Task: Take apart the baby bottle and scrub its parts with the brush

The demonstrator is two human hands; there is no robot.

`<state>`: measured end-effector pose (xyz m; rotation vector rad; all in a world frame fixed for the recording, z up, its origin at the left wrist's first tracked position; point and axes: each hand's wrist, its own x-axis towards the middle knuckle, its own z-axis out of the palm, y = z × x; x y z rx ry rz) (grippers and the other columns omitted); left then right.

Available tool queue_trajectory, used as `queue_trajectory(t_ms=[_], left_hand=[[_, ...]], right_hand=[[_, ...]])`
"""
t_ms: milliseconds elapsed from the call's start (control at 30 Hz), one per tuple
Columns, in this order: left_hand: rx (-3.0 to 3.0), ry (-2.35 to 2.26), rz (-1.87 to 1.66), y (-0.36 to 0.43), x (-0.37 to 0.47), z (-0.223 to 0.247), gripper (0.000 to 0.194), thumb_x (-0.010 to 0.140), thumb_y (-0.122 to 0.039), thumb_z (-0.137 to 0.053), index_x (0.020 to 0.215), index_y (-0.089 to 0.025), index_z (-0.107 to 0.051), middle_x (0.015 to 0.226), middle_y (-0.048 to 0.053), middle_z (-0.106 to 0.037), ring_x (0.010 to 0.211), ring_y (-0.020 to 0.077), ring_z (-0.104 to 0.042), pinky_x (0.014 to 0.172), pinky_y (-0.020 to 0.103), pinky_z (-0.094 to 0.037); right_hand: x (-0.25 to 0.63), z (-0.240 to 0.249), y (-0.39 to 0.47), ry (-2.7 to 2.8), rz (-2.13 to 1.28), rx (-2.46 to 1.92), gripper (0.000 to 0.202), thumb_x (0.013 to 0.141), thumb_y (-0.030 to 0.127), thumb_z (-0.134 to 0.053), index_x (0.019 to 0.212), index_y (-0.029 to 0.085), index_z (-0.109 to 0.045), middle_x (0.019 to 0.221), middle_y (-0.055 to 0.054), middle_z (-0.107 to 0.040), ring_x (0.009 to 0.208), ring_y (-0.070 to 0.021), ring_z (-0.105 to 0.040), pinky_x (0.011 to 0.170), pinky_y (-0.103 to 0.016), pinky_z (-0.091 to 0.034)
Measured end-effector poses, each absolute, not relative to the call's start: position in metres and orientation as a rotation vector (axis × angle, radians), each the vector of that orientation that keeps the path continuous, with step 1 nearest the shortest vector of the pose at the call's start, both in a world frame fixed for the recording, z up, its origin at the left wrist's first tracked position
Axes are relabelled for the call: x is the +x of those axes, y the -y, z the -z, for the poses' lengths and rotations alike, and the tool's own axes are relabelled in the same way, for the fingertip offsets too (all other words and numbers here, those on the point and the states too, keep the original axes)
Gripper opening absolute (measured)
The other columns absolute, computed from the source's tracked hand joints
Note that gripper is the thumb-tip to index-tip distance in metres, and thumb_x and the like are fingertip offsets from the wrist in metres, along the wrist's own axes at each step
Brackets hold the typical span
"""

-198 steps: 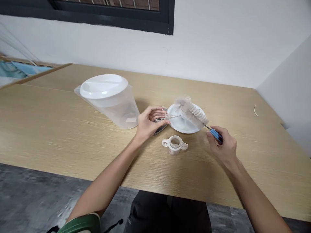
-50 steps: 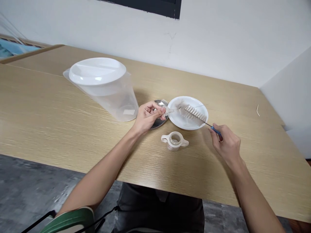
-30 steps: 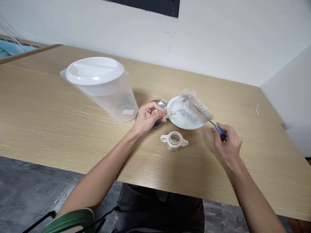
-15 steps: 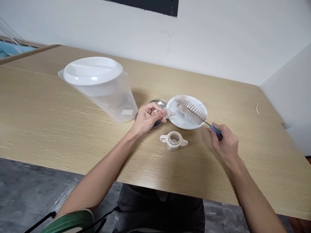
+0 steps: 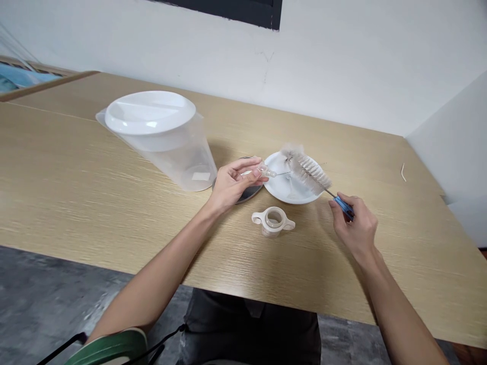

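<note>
My left hand (image 5: pixel 234 185) pinches a small clear nipple-like piece (image 5: pixel 267 171) between thumb and fingers, over the left rim of a white bowl (image 5: pixel 292 196). A thin dark wire (image 5: pixel 283 173) shows at the piece's tip; where its other end goes is hidden by bristles. My right hand (image 5: pixel 357 223) is closed round the blue handle of a bottle brush (image 5: pixel 310 172), whose white bristles reach over the bowl. In front of the bowl, a small clear baby bottle (image 5: pixel 271 230) stands upright with no top on it, a cream two-handled ring (image 5: pixel 274 215) around its neck.
A tall translucent pitcher (image 5: pixel 178 157) with a white lid (image 5: pixel 150 114) stands left of my left hand. Behind that hand lies a round metal dish (image 5: pixel 249 194), partly covered. A thin white strip (image 5: pixel 403 172) rests at the right of the wooden table (image 5: pixel 114 213).
The clear piece in my left hand has turned slightly, and the wire now meets its tip. The brush has shifted a little to the right in view. Both hands keep their holds.
</note>
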<state>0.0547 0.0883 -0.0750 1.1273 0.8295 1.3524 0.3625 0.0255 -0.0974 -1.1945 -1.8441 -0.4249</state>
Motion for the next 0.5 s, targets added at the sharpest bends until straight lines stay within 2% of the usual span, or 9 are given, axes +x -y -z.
queue_trajectory(t_ms=[233,400,500], left_hand=[[1.155,-0.783,-1.377,-0.0864,0.0554,0.0747,0.054,0.066,-0.03,-0.096,0.113,-0.017,-0.074,0.111,0.01,-0.076,0.087,0.022,-0.078,0.085,0.036,-0.066],[1.204,-0.78,-1.341,-0.0864,0.0564,0.0746,0.051,0.072,-0.035,-0.092,0.116,-0.018,-0.074,0.118,0.011,-0.074,0.091,0.0238,-0.078,0.091,0.042,-0.065],[1.285,-0.754,-1.364,-0.0897,0.0554,0.079,0.05,0.073,-0.035,-0.091,0.118,-0.02,-0.074,0.122,0.01,-0.072,0.103,0.0245,-0.074,0.093,0.041,-0.064]], right_hand=[[0.3629,0.0968,-0.0248,1.826,0.429,-1.189,0.02,0.092,0.025,-0.069,0.11,0.019,-0.064,0.09,-0.004,-0.076,0.06,-0.0128,-0.066,0.055,-0.026,-0.054],[0.362,0.0967,-0.0243,1.866,0.406,-1.15,0.021,0.092,0.023,-0.07,0.111,0.019,-0.064,0.087,-0.002,-0.074,0.057,-0.0101,-0.062,0.054,-0.023,-0.051],[0.361,0.0957,-0.0237,1.89,0.418,-1.152,0.019,0.092,0.024,-0.07,0.11,0.019,-0.065,0.083,-0.001,-0.073,0.054,-0.0094,-0.059,0.051,-0.022,-0.049]])
